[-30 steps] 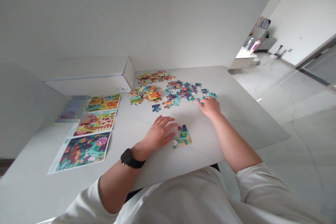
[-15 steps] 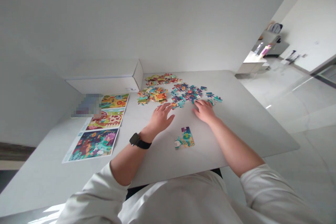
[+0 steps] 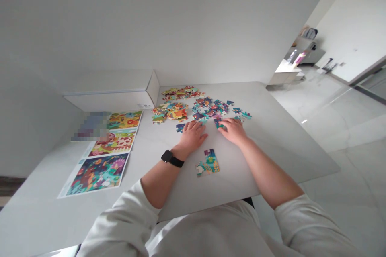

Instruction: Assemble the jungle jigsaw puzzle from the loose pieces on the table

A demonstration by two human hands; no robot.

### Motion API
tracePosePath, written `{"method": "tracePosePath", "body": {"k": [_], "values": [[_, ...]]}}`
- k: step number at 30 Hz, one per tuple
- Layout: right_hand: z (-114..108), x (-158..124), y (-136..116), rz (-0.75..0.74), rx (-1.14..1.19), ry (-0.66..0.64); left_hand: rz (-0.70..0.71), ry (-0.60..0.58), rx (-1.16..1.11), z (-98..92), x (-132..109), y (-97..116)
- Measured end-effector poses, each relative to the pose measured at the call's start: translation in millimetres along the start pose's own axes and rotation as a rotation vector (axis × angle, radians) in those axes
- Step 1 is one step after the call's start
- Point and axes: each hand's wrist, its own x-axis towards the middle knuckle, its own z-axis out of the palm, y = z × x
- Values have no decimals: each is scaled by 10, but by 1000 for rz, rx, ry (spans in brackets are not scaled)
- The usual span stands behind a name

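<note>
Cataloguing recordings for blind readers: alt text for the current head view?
A bare left hand and right hand are at loose jigsaw pieces on a table, the right touching a blue piece. A joined section lies nearer the camera, printed pictures to the left.

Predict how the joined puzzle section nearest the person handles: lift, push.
The joined puzzle section lies flat, so it should slide, not roll or tip, when pushed. Lifted by one edge, it may sag or split, since it seems merely interlocked. It looks thin, so probably light.
</note>
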Motion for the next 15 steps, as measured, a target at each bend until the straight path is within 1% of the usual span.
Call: {"method": "tracePosePath", "body": {"k": [3,5,7,11,15], "values": [[-6,2,95,158,-66,25,-29,9,14,-17,-50,-33],[-2,7,140,219,-94,47,-33,12,26,-26,-71,-33],[21,21,138,194,-85,62,-34,14,37,-28,-83,-18],[111,68,5,15,-28,62,-30,2,19,-36,-95,25],[160,92,-102,0,-25,19,-25,9,-22,-56,-105,49]]}}
